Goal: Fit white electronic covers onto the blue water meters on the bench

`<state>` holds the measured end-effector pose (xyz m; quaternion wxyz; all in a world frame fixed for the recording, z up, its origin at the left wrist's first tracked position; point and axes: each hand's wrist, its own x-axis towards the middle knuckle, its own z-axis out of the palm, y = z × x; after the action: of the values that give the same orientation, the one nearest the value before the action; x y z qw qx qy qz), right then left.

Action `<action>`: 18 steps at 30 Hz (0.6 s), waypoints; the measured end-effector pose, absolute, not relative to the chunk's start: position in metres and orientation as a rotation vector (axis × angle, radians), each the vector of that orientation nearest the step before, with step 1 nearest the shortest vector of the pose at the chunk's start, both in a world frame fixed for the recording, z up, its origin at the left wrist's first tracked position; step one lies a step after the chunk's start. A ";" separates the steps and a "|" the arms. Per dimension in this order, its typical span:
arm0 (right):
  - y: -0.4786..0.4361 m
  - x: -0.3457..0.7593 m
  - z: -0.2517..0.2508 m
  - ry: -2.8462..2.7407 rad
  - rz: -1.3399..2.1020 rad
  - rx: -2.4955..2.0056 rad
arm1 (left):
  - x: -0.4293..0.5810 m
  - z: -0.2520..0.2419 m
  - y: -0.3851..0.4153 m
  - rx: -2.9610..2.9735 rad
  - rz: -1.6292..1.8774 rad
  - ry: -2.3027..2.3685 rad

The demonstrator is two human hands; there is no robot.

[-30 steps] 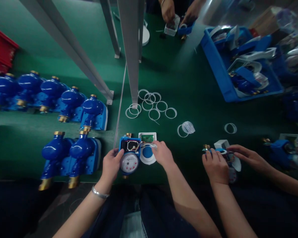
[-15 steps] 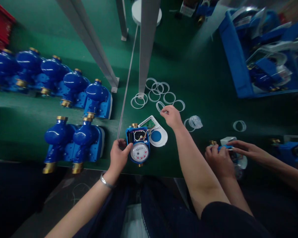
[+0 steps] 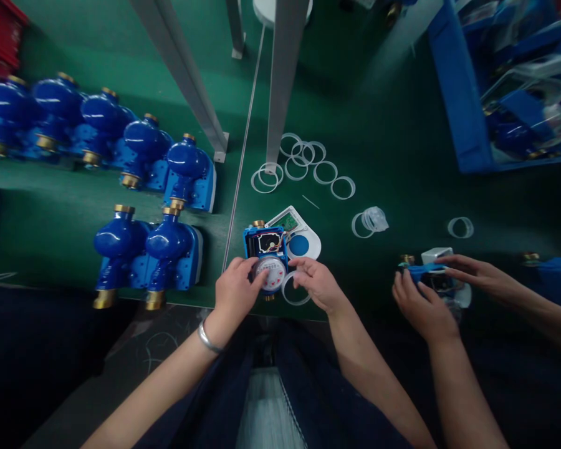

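Observation:
An opened blue water meter (image 3: 264,243) lies in front of me, its round white dial toward me and wires running to a white cover (image 3: 312,243) beside it. The cover holds a green circuit board and a blue disc. My left hand (image 3: 236,287) is closed on the meter's left side, fingers and thumb at the dial's edge. Between the fingertips of my right hand (image 3: 320,287) is a translucent ring (image 3: 295,301), held upright at the right of the dial. Several similar rings (image 3: 326,173) lie on the green table beyond.
Finished-looking blue meters (image 3: 121,240) stand in two rows on the left. Metal posts (image 3: 285,81) rise from the table. A blue bin (image 3: 458,112) full of parts is at the right. A co-worker's hands (image 3: 423,305) handle another meter nearby.
My right hand has picked up a ring from the group and brought it back toward me, beside the dial. My left hand has shifted further onto the dial.

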<state>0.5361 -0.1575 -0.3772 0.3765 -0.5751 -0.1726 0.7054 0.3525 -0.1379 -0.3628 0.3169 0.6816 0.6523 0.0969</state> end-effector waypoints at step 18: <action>-0.174 0.476 -0.374 -0.802 1.280 -2.068 | 0.350 -0.359 -0.137 1.328 0.291 1.792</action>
<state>0.4765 -0.1738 -0.3739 0.2864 -0.7737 -0.3002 0.4788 0.3498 -0.1370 -0.3592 0.4316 0.5326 0.7186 0.1167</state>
